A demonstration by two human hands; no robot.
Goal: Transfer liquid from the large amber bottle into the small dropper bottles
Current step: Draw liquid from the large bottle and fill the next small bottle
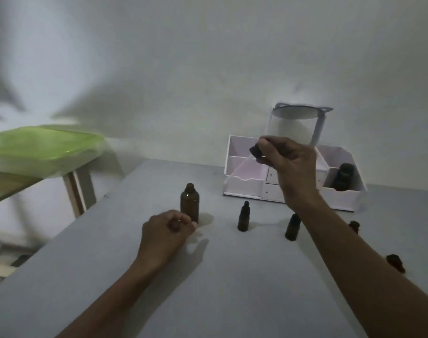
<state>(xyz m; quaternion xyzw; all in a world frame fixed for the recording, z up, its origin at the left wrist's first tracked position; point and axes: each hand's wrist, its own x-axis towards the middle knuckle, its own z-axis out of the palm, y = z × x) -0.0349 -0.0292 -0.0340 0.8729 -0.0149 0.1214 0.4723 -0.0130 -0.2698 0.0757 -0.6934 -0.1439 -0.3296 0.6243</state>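
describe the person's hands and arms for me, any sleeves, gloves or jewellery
The left hand and right hand are bare: no gloves, and no ring, watch or bracelet shows. The left forearm and right forearm are uncovered too, with no sleeve in view up to the frame edge. The light is dim, so finer marks cannot be told.

One large amber bottle (189, 203) stands mid-table. Two small dropper bottles stand upright: first dropper bottle (244, 219), second dropper bottle (292, 228). At 3 o'clock are two more small dark bottles, third bottle (354, 225) and fourth bottle (395, 262), both partly hidden. One white organizer (242, 184) at 1 o'clock holds one dark bottle (343, 176). Two hands show: left hand (166, 230) and right hand (291, 164), which pinches one dark cap (255, 151).
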